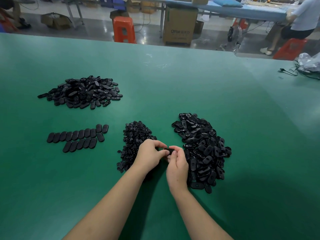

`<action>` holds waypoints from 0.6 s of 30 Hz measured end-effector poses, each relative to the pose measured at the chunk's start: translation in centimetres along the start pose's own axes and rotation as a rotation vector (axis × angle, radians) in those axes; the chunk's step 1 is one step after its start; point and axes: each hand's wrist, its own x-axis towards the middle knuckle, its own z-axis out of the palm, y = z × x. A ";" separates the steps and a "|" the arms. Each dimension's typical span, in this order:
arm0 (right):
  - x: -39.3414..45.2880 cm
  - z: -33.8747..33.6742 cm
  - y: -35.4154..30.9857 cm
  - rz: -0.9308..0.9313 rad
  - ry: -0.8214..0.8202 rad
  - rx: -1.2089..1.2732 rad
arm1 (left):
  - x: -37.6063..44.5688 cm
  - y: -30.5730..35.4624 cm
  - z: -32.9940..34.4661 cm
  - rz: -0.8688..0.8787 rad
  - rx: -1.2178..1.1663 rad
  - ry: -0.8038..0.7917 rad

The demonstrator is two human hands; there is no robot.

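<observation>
Green worktop. The shell heap and small-parts heap flank your hands toward the near edge, with the laid-out rows further left. Your left hand and right hand both pinch one black oval shell between the heaps. Risk: if your fingertips slip, it likely drops into a heap and gets lost. Its long axis runs roughly left-right, one end toward each hand; can't tell which face is up.

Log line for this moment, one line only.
left hand: pinches black oval piece | right hand: pinches same piece | position: between small-parts pile and oval-shell pile
</observation>
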 end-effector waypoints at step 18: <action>-0.1 0.2 -0.1 0.010 -0.069 0.085 | -1.1 -0.2 -0.8 -0.097 -0.355 -0.081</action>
